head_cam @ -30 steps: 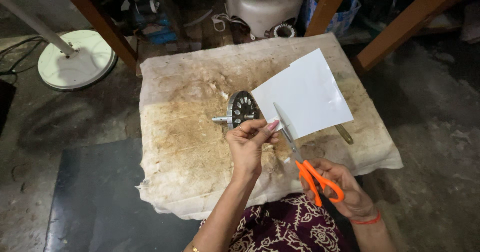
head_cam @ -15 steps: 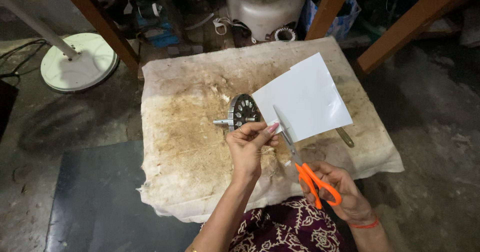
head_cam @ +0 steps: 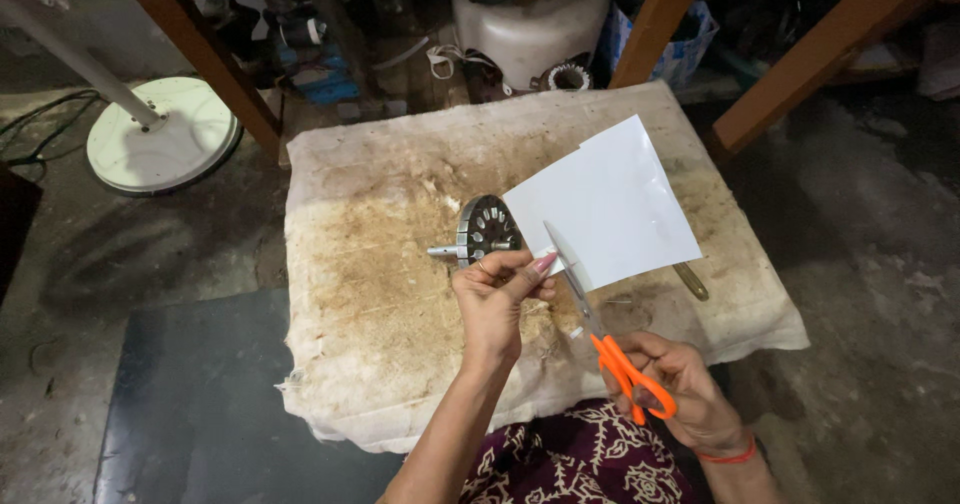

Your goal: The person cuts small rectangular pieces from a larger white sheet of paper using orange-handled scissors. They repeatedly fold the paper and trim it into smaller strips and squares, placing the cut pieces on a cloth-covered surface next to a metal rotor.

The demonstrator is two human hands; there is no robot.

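Left hand (head_cam: 495,299) pinches the white sheet (head_cam: 605,204) at its lower left corner, thumb and fingers pressed together on the edge, sheet held up over the tabletop (head_cam: 380,294). Right hand (head_cam: 670,389) is closed through the orange loops of the scissors (head_cam: 600,329); blades point up and away, tips at the sheet's lower edge, just beside the left thumb. Cannot tell how far the blades are parted.

Handling, my read: sheet is light and thin but holds itself flat off a single corner pinch, so fairly stiff, maybe card or plastic film. Surface looks smooth, likely slippery; it will flop or twist if gripped far from the cut line. Best hold is close beside the blades, as it is now. Creases easily, not fragile otherwise.

Round ribbed metal part with a short shaft (head_cam: 480,234) lies on the stained cloth cover of the tabletop, partly behind the sheet; looks heavy and rigid. Brass-coloured handle end (head_cam: 692,282) pokes out under the sheet's right side.

Packaging: blue-and-white printed bag (head_cam: 680,49) on the floor beyond the tabletop, between wooden legs, next to a white rounded tank (head_cam: 530,29). White round fan base (head_cam: 160,134) far left. No signs legible.
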